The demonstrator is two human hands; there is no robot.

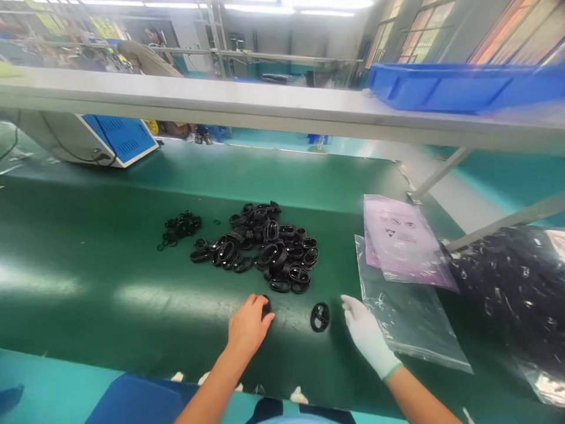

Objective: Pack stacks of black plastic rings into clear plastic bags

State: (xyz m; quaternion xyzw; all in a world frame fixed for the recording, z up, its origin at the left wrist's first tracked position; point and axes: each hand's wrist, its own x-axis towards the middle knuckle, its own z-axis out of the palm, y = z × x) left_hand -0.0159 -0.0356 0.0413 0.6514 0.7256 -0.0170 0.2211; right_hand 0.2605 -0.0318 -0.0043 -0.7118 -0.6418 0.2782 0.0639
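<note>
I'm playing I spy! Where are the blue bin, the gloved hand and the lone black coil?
Blue bin (445,89): head view, its side wall.
Gloved right hand (366,335): head view, back of the hand.
Lone black coil (319,317): head view, its middle.

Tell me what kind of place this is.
Probably a factory floor, at a packing or assembly bench: a pile of coiled black cables lies on the green work surface, printed plastic bags sit to the right, and a blue bin stands on the shelf above.
</note>
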